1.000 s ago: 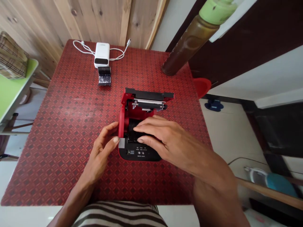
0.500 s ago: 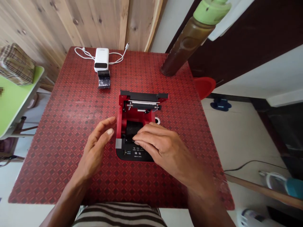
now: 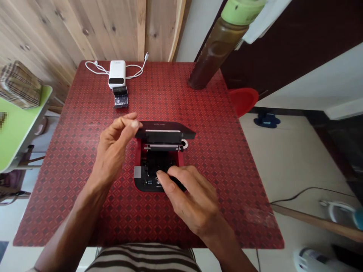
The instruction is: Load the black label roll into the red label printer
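Note:
A small red-and-black label printer [image 3: 138, 155] stands on the table with its black lid [image 3: 164, 128] partly lowered. My left hand [image 3: 113, 139] grips the lid's left corner between thumb and fingers. Inside the printer lies a black label roll [image 3: 157, 160], partly in the lid's shadow. At the printer's front my right hand [image 3: 193, 196] has curled fingers on the black strip coming from the roll; the strip's end is hidden under them. A grey patch [image 3: 137, 172] marks the printer's front left corner.
A white power bank [image 3: 117, 71] with a white cable lies at the back left, a piece of black label strip [image 3: 121, 99] before it. A tall brown bottle [image 3: 212, 49] with a green cap stands at the back right. A white ring-shaped roll end [image 3: 184, 144] shows beside the printer.
My left hand has moved from the printer's side up to the lid, which has swung down toward me. My right hand has drawn the black strip forward over the front.

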`<state>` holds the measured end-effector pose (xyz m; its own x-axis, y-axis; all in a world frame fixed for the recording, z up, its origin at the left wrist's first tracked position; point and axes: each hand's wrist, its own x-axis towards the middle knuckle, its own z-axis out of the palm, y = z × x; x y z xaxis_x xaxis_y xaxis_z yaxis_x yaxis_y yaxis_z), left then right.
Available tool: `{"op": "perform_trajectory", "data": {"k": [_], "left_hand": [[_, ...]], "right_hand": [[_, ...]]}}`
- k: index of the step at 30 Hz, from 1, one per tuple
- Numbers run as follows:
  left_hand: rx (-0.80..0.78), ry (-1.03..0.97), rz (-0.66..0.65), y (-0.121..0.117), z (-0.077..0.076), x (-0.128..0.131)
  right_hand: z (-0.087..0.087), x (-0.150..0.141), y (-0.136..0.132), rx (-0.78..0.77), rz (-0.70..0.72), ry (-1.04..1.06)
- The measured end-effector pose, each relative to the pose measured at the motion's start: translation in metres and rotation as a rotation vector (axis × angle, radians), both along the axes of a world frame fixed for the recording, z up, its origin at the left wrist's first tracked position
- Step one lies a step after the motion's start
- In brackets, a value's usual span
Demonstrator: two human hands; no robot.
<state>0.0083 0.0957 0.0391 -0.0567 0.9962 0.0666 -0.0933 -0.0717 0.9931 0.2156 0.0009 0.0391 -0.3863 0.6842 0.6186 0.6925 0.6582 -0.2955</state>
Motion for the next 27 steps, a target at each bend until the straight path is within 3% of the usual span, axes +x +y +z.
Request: {"op": "perform_trajectory", "data": {"k": [6,11,17,27], "left_hand": [[-0.188,-0.046,-0.043,-0.036,-0.016,-0.009],[-0.287,-0.09,-0.119,-0.047,-0.028,-0.01],[-0.273,-0.115,-0.167,-0.049,-0.028,-0.01],[-0.209,-0.039,-0.192,-0.049,-0.032,-0.013]], "right_hand": [[-0.003,0.002,-0.003,0.06,-0.017,-0.04],[-0.005,0.0,-0.004,0.042,-0.117,-0.034],[-0.001,-0.004,-0.001,-0.091,-0.106,0.024],[0.0,-0.006,0.0,-0.117,-0.095,0.02]]}}
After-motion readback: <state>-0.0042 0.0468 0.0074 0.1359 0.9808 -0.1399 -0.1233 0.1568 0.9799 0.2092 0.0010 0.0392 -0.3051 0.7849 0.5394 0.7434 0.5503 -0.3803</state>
